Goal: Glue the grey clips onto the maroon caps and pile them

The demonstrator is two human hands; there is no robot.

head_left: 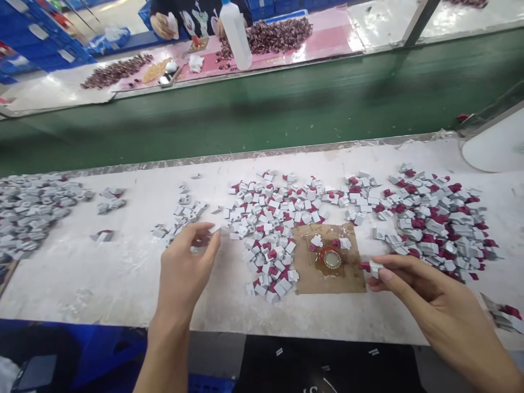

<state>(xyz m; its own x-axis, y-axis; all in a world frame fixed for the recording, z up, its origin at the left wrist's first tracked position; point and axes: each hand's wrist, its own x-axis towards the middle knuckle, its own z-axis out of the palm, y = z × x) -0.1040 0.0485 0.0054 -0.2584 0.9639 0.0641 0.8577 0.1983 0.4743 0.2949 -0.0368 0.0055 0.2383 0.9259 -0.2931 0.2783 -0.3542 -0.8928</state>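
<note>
Between the thumb and forefinger of my left hand [186, 262] is a small grey plastic part [214, 229], pinched over the white table. My right hand [426, 295] grips a grey part with a maroon end [374, 268], just right of a brown cardboard square [303, 273]. On the cardboard lies a bottle cap [331, 259] with wet liquid around it, and two grey-and-maroon parts [341, 243] rest behind the cap. A pile of grey-and-maroon parts [270, 218] spreads between my hands. Several plain grey parts [188, 210] lie just beyond my left hand.
A large heap of grey parts [36, 213] covers the far left, and another grey-and-maroon heap [438, 218] lies right. A green belt [245, 120] runs behind the table. Across it, a person [200, 16] sits near a white bottle [237, 38] and dark small parts [282, 38].
</note>
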